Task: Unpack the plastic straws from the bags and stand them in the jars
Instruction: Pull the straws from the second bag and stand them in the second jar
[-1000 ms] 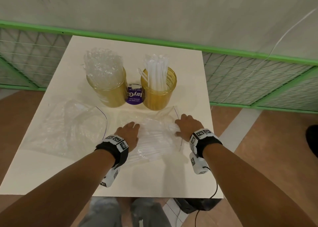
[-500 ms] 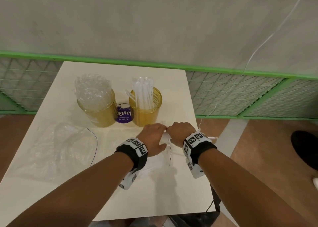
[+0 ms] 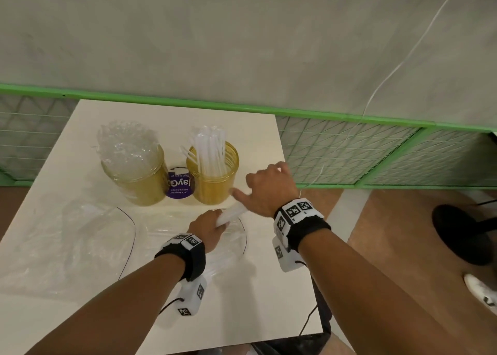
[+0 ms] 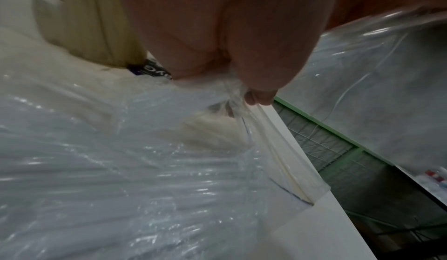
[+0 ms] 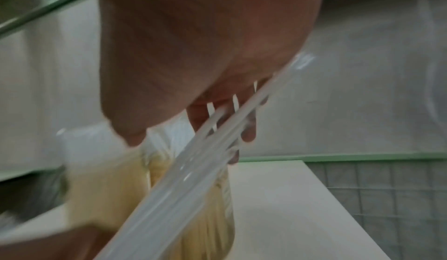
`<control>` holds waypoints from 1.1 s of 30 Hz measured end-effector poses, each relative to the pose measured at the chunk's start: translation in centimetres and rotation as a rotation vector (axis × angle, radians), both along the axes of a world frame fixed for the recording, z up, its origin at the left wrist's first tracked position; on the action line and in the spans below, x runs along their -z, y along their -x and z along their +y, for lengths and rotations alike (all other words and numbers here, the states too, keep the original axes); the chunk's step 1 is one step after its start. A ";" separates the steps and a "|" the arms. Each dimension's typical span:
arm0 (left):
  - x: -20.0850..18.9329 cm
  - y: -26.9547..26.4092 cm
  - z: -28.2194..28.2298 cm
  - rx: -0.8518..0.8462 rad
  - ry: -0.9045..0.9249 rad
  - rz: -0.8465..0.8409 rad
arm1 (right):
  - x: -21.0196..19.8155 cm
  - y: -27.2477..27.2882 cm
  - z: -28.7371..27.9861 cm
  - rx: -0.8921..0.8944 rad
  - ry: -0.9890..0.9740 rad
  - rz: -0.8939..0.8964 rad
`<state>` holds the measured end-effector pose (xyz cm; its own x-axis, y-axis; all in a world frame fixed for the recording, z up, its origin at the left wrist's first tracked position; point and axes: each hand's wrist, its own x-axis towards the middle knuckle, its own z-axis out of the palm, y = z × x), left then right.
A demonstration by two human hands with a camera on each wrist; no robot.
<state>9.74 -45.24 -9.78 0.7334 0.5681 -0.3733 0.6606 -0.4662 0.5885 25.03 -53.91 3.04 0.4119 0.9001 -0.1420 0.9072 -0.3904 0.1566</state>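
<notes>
Two amber jars stand at the table's back. The right jar (image 3: 212, 178) (image 5: 200, 197) holds upright white straws (image 3: 208, 150); the left jar (image 3: 133, 180) is topped with crumpled clear plastic. A clear bag (image 3: 185, 249) (image 4: 108, 168) lies in front of them. My left hand (image 3: 212, 224) (image 4: 254, 90) pinches the plastic at the bag's mouth. My right hand (image 3: 265, 190) (image 5: 217, 100) grips a bundle of white straws (image 3: 231, 215) (image 5: 193, 161), slanting from the bag's mouth up beside the right jar. The bundle's far end is hidden under my right palm.
A second clear bag (image 3: 67, 244) lies flat on the left half of the white table (image 3: 274, 295). A small purple-labelled container (image 3: 178, 188) sits between the jars. A green mesh fence (image 3: 349, 153) runs behind the table; the table's right edge is near my right wrist.
Both hands left the flat of the bag and met at its mouth. The right hand then drew a bundle of straws out toward the right jar; the left kept hold of the bag.
</notes>
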 end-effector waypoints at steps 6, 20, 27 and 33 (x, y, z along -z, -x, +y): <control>-0.2 1.0 0.6 -0.051 0.064 -0.074 | 0.0 -0.2 0.4 0.338 -0.433 0.398; -0.8 1.5 0.9 -0.123 0.046 -0.078 | 0.5 2.5 2.1 0.390 -0.730 1.016; -1.8 1.8 2.3 -0.133 0.251 -0.220 | 2.8 2.7 1.1 0.375 -0.399 0.997; -1.8 1.9 1.5 -0.057 0.286 -0.252 | 4.7 4.7 2.1 0.401 -0.396 1.125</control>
<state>7.86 -43.73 -8.01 0.7927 0.5098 -0.3342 0.4985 -0.2265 0.8368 20.28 -51.77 -1.70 0.4924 0.8009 -0.3407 0.2689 -0.5123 -0.8156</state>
